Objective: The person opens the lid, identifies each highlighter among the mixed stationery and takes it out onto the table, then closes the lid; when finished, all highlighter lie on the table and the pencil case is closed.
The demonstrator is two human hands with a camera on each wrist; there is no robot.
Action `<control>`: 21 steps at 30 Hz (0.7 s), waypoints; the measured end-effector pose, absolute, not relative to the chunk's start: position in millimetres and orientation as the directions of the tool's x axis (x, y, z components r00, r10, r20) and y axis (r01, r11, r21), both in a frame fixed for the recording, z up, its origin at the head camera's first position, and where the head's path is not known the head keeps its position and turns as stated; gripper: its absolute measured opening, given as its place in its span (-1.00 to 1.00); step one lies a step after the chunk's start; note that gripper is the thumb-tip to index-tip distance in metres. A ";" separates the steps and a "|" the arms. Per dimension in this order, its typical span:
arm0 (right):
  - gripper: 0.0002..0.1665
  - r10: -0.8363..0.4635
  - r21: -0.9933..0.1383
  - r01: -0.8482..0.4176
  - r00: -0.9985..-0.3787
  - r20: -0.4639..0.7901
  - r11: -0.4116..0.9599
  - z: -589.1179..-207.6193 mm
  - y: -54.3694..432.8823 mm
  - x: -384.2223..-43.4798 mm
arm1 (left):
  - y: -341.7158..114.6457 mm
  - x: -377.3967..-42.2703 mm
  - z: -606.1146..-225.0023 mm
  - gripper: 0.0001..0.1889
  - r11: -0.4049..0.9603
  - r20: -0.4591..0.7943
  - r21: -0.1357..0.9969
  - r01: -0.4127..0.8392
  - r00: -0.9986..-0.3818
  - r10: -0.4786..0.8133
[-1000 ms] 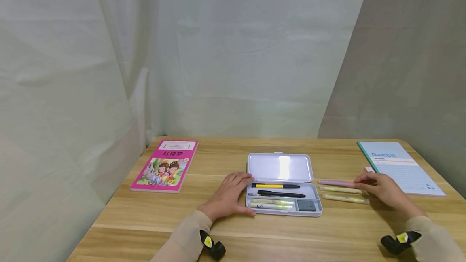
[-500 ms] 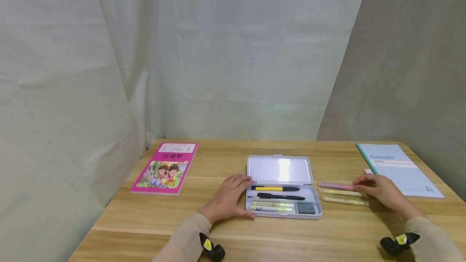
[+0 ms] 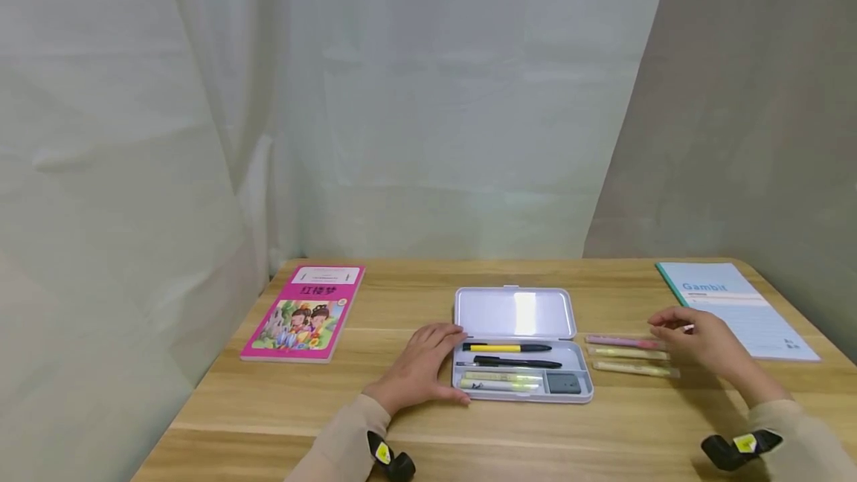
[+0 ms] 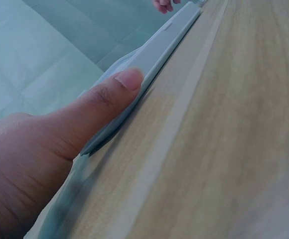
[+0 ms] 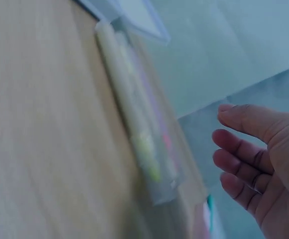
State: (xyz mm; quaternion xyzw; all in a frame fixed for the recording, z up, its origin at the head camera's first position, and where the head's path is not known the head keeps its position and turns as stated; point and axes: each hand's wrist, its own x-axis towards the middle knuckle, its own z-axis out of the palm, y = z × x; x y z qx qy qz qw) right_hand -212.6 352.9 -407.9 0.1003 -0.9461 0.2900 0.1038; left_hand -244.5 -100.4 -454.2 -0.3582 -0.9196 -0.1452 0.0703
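Observation:
My left hand (image 3: pixel 418 367) rests at the left end of a pale pencil case (image 3: pixel 585 385) whose lid stands open. In the left wrist view, the thumb (image 4: pixel 104 102) presses along the case's front side, and the other fingers lie at its back left corner. To the right of the case lie a pink highlighter (image 3: pixel 619 341) and two yellow ones, side by side. My right hand (image 3: pixel 703 341) hovers over their right ends. Its thumb and fingers are loosely bent around nothing in the right wrist view, apart from the highlighters (image 5: pixel 119 84).
Inside the case are a yellow-and-black pen (image 3: pixel 505 347), a black pen (image 3: pixel 515 361), two more highlighters (image 3: pixel 498 384) and a dark grey block (image 3: pixel 563 383). A pink book (image 3: pixel 301 315) lies at the left, a light-blue notebook (image 3: pixel 736 311) at the right.
My right hand has let go of the pink highlighter and risen a little, back from it. The highlighter stays lying beside the yellow ones. My left hand keeps its place at the case.

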 end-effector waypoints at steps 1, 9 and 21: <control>-0.80 -0.133 -0.524 -0.254 -0.957 0.257 0.813 -404.8 351.1 -212.2 | -100.5 -244.6 -454.1 0.03 0.698 0.240 0.215 0.683 -0.730 0.640; -0.80 -0.171 -0.488 -0.303 -0.940 0.297 0.819 -382.3 336.1 -211.3 | -101.2 -244.4 -453.7 0.04 0.699 0.231 0.227 0.678 -0.734 0.638; -0.83 -0.253 -0.473 -0.386 -0.913 0.321 0.792 -358.6 312.7 -206.1 | -100.7 -244.1 -452.8 0.03 0.700 0.228 0.221 0.679 -0.734 0.640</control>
